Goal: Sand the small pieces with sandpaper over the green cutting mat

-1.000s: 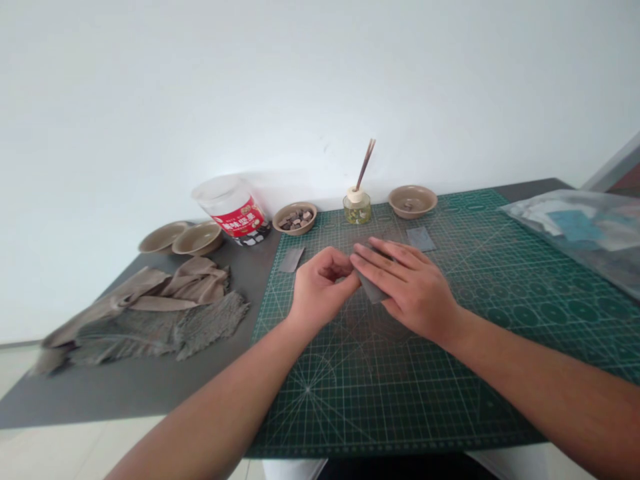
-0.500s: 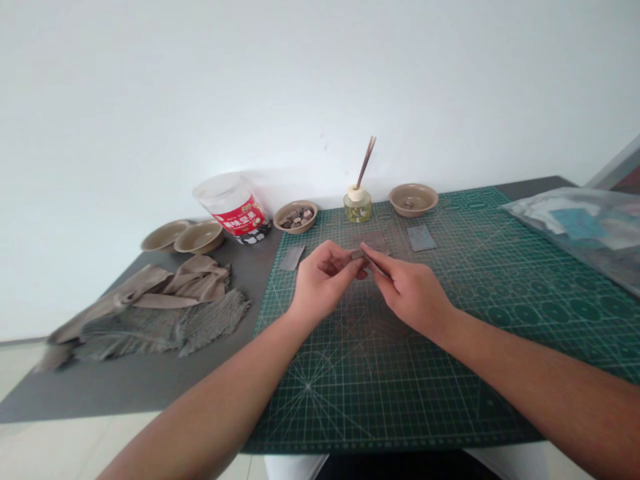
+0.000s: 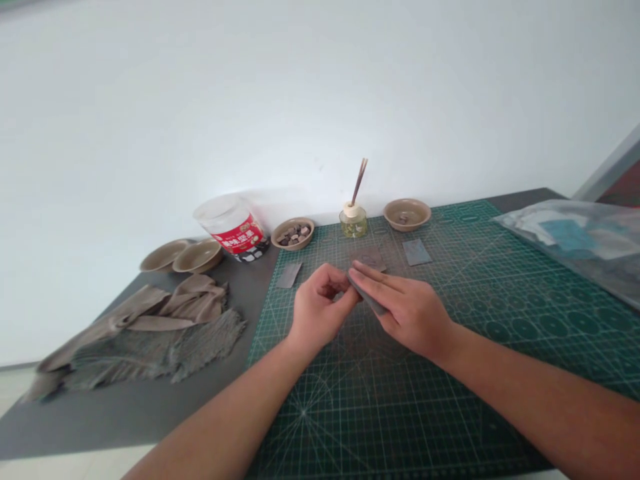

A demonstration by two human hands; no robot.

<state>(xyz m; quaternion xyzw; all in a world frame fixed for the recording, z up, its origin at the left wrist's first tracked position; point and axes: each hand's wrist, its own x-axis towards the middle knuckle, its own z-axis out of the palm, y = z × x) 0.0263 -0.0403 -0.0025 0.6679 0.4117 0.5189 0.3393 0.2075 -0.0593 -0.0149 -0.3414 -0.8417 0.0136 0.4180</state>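
Above the green cutting mat (image 3: 340, 413), my two hands meet. My right hand (image 3: 413, 303) is closed on a piece of grey sandpaper (image 3: 369, 297), its fingers laid along the sheet. My left hand (image 3: 323, 307) is closed in a pinch at the sandpaper's far end; what it holds is small and hidden behind the fingers. Just beyond lies a brownish sheet (image 3: 367, 257) on the dusty mat. Another small grey sheet (image 3: 289, 275) is left of my hands, and a bluish-grey one (image 3: 417, 253) is to the right.
Small chunks fill one brown bowl (image 3: 293, 245); another bowl (image 3: 407, 227) holds a few bits. Between them stands a reed diffuser (image 3: 353, 223). Leftward are a plastic jar (image 3: 237, 237), two bowls (image 3: 199, 257) and crumpled cloths (image 3: 160, 340). A plastic bag (image 3: 590, 233) lies right.
My right hand's fingers have straightened out over the sandpaper, whose face now shows more. My left hand keeps its pinch. The whole view has shifted, with things appearing lower.
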